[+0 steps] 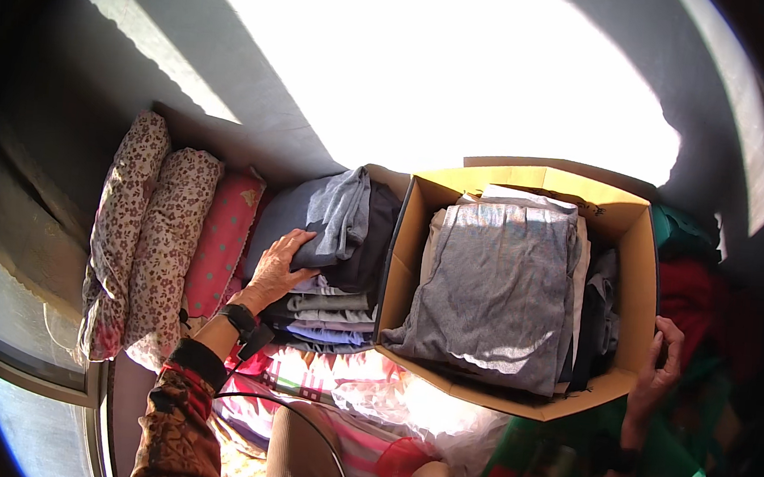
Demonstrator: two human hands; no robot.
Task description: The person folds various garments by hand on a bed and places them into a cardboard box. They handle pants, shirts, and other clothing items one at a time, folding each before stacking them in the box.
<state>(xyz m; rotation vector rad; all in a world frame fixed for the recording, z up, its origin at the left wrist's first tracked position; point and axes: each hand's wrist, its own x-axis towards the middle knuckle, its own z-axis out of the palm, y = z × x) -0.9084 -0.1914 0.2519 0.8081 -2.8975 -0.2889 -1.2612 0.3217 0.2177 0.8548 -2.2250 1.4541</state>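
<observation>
Folded grey-blue clothes (316,213) top a stack, and my left hand (282,267) rests on their near left side with its fingers spread. Beneath them lie several more folded garments (332,315) in grey, lilac and blue. To the right of the stack stands an open cardboard box (635,272) packed with folded clothes. A folded grey garment (499,295) covers most of its contents, with white and dark pieces showing around it. My right hand (660,361) is at the box's near right corner, its fingers curled along the outer edge.
Two flower-print fabric rolls (172,249) and a pink dotted cloth (223,246) stand at the left. A window frame (94,384) lies at lower left. Bright plastic wrapping (423,403) and a green bag (540,446) are before my knees. Red cloth (691,290) lies right of the box.
</observation>
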